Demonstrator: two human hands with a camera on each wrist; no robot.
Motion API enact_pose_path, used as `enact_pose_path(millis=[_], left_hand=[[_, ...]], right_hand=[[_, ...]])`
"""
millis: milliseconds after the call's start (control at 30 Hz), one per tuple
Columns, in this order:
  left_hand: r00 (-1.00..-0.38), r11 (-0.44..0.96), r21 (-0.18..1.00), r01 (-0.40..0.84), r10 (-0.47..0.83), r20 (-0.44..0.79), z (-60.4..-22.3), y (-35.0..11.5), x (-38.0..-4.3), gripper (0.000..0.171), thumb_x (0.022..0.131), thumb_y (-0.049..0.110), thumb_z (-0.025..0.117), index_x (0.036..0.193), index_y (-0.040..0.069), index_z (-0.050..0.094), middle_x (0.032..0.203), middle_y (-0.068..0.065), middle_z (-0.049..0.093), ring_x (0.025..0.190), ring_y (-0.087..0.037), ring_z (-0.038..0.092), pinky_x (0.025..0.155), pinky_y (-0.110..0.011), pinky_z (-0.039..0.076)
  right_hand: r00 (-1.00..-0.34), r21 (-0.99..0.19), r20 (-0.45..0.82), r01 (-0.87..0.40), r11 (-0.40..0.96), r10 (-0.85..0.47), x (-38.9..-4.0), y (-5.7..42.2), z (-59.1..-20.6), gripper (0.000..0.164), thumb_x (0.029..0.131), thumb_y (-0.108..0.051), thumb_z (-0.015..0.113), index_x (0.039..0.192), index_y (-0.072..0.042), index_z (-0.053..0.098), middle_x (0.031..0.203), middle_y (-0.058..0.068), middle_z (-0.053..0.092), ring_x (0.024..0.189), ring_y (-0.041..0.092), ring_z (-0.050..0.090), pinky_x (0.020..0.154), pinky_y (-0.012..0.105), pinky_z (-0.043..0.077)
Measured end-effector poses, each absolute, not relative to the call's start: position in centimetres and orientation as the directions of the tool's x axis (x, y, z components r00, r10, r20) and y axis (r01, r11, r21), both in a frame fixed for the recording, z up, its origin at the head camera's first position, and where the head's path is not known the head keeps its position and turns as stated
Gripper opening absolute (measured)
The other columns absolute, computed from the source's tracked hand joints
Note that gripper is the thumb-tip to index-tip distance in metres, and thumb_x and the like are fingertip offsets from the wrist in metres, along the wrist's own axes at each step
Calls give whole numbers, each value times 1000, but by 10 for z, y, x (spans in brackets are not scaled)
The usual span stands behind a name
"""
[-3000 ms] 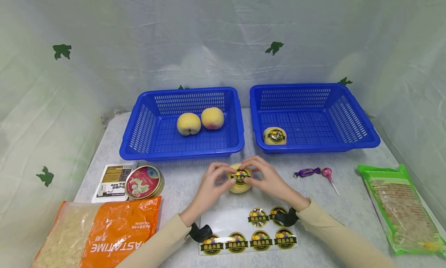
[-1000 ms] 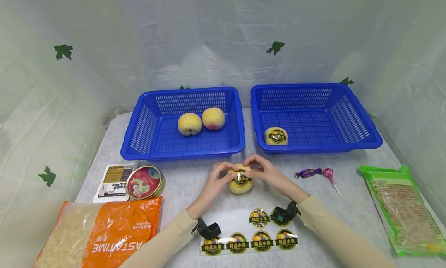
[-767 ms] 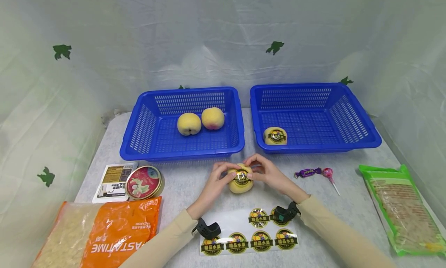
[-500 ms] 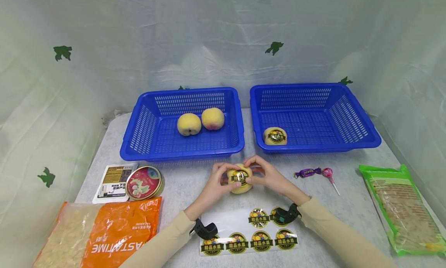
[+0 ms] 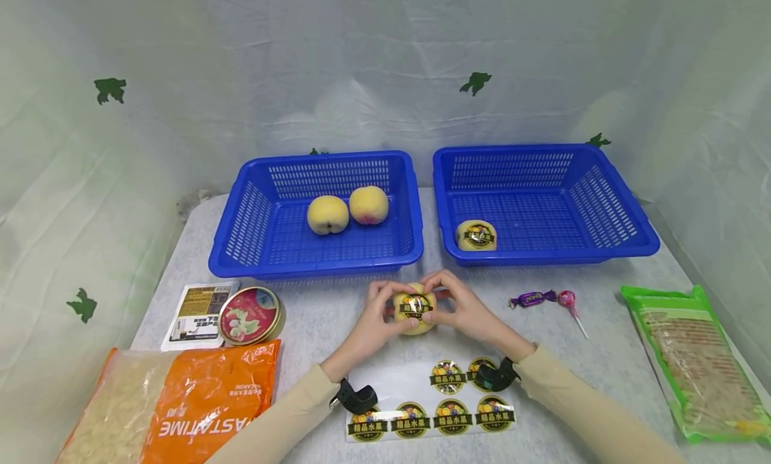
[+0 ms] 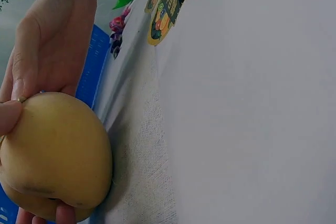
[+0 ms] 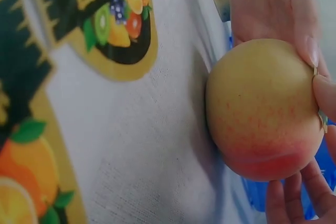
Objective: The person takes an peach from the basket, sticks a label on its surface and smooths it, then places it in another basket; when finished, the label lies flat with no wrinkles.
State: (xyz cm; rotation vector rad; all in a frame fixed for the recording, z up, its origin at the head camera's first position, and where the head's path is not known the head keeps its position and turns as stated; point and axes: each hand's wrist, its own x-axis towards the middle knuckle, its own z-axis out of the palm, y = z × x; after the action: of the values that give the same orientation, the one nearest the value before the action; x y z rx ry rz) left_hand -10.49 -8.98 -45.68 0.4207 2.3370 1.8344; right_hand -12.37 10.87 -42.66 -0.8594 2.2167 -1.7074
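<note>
A yellow peach (image 7: 262, 103) with a red blush sits on the table between both hands. On its upper face is a round black-and-gold fruit sticker (image 5: 415, 307). My left hand (image 5: 372, 322) holds the peach from the left, thumb at the sticker's lower edge and fingers curled round the far side. From the right, my right hand (image 5: 462, 308) grips the same fruit, its thumb pressing the sticker's right edge. In the right wrist view a bit of that edge stands off the skin. The left wrist view shows fingertips (image 6: 65, 213) under the peach.
A sticker sheet (image 5: 391, 383) lies in front. Behind, the left blue basket (image 5: 337, 271) has two plain peaches; the right basket (image 5: 560, 255) has one stickered peach (image 5: 477, 236). Around lie a round tin (image 5: 249, 315), white packet (image 5: 193, 327), pasta bag (image 5: 211, 397), candy (image 5: 533, 298), lollipop (image 5: 567, 300), green-edged bag (image 5: 699, 357).
Both thumbs have shifted along the sticker, the left one down to its lower edge. The peach has turned slightly, and more of the sticker's lettering shows than 0.8 s ago.
</note>
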Motion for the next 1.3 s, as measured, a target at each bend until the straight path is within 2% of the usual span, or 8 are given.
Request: enact_pose_path(millis=[233, 333, 467, 567, 767, 1033, 1167, 1300], left_hand=[[-956, 217, 968, 127, 286, 61, -456, -89, -104, 42, 73, 14, 74, 111, 18, 56, 118, -4, 32, 108, -17, 32, 84, -35, 41], [-946, 180, 978, 101, 322, 38, -448, -91, -102, 41, 76, 12, 72, 114, 14, 55, 119, -8, 31, 109, -22, 34, 87, -38, 40], [-925, 129, 991, 45, 381, -7, -432, -97, -100, 40, 82, 6, 64, 121, 6, 52, 122, -13, 29, 109, -31, 37, 91, -42, 39], [-920, 117, 993, 18, 390, -29, -430, -99, -99, 39, 84, 5, 61, 123, 4, 52, 124, -13, 28, 109, -33, 39, 92, -41, 39], [-926, 104, 994, 11, 376, -29, -430, -100, -98, 39, 85, 7, 62, 122, 4, 52, 127, -13, 29, 113, -31, 37, 93, -42, 37], [-944, 13, 1000, 21, 330, 16, -431, -107, -96, 37, 88, 4, 56, 123, -2, 47, 126, -14, 43, 115, -33, 39, 88, -38, 43], [-948, -44, 999, 1, 317, 15, -432, -109, -97, 35, 90, 3, 52, 124, -4, 45, 125, -16, 43, 115, -36, 39, 88, -43, 43], [-950, -62, 998, -5, 312, 15, -432, -110, -97, 35, 91, 6, 51, 124, -4, 45, 126, -17, 43, 113, -36, 40, 90, -51, 39]], right_hand=[[-816, -925, 180, -331, 188, -550, -122, 107, -426, 34, 75, -1, 71, 99, 2, 46, 115, 13, 45, 111, 26, 42, 92, 48, 36], [-825, -916, 182, -340, 212, -535, -121, 106, -427, 36, 74, -2, 72, 99, 1, 47, 115, 12, 46, 110, 25, 43, 92, 45, 38], [-829, -903, 193, -360, 235, -525, -124, 107, -439, 36, 76, -11, 73, 100, -8, 47, 117, 5, 46, 111, 20, 43, 91, 39, 39], [-818, -889, 208, -386, 244, -536, -128, 109, -449, 36, 77, -17, 72, 101, -12, 46, 117, 1, 45, 111, 18, 43, 91, 36, 40], [-803, -880, 216, -407, 246, -556, -120, 106, -430, 36, 77, -4, 69, 104, 0, 45, 117, 14, 44, 110, 27, 42, 89, 43, 40], [-769, -944, 81, -263, 198, -635, -120, 108, -424, 59, 77, -1, 69, 128, 0, 38, 130, 13, 36, 117, 27, 37, 96, 45, 32], [-745, -964, 52, -212, 162, -665, -121, 107, -430, 66, 75, 0, 70, 131, -2, 34, 132, 13, 33, 117, 27, 40, 96, 44, 33], [-765, -958, 55, -222, 182, -642, -120, 107, -430, 65, 74, -1, 72, 129, -5, 38, 131, 11, 37, 114, 26, 43, 94, 43, 36]])
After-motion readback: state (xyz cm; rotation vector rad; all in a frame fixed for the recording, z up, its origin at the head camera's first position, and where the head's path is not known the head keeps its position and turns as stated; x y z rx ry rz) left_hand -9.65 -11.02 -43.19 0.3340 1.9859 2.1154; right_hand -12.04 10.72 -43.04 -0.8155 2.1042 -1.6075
